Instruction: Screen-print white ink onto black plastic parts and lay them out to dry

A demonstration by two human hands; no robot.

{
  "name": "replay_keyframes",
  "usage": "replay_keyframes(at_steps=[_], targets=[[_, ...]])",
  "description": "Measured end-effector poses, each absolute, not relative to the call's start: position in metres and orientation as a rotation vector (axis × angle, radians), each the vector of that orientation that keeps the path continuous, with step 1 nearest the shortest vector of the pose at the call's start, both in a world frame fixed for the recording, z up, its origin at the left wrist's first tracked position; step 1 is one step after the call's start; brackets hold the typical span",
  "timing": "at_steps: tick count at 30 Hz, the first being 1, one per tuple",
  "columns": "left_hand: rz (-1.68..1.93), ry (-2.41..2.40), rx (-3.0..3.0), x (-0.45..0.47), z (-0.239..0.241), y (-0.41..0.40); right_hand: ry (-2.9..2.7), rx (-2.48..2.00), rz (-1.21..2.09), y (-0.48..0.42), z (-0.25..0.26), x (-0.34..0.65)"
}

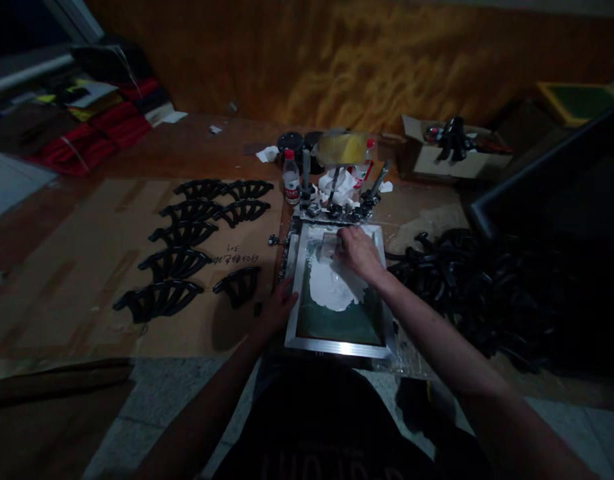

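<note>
A screen printing frame with a silver metal border lies in front of me. White ink covers much of its green mesh. Over the far part of the mesh, my right hand is closed on a squeegee, a pale, see-through flat blade partly hidden by the fingers. Beside the frame's left border is my left hand, dimly lit, its thumb and fingers apart, with nothing visible in it. Clamps with upright rods stand at the frame's far end.
Curved black plastic parts lie in rows on cardboard to the left. A heap of black parts is on the right. Behind the clamps are a red-capped bottle and crumpled paper. An open carton sits at back right.
</note>
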State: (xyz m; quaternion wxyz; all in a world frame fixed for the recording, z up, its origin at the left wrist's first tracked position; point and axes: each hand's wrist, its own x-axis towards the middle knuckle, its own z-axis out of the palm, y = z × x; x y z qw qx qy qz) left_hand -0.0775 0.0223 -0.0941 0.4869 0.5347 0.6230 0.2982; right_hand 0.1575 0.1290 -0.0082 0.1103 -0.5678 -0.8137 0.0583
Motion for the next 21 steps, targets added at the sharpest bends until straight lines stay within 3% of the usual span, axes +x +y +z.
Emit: replay_keyframes(at_steps=[4,10,17,21], targets=[[0.702,1.491,1.311,-0.08,-0.096,0.023,-2.672,-1.641,0.409,0.097,-0.015,0.145],[0.721,1.496,1.286,-0.08,-0.1,0.021,-2.959,-1.068,0.529,0.061,-0.015,0.175],[0.739,1.487,1.223,-0.078,-0.091,0.021,-2.739,-1.196,0.231,0.054,-0.04,0.169],[0.734,1.482,1.222,-0.077,-0.084,0.021,-2.765,-1.063,0.368,0.041,-0.045,0.18]])
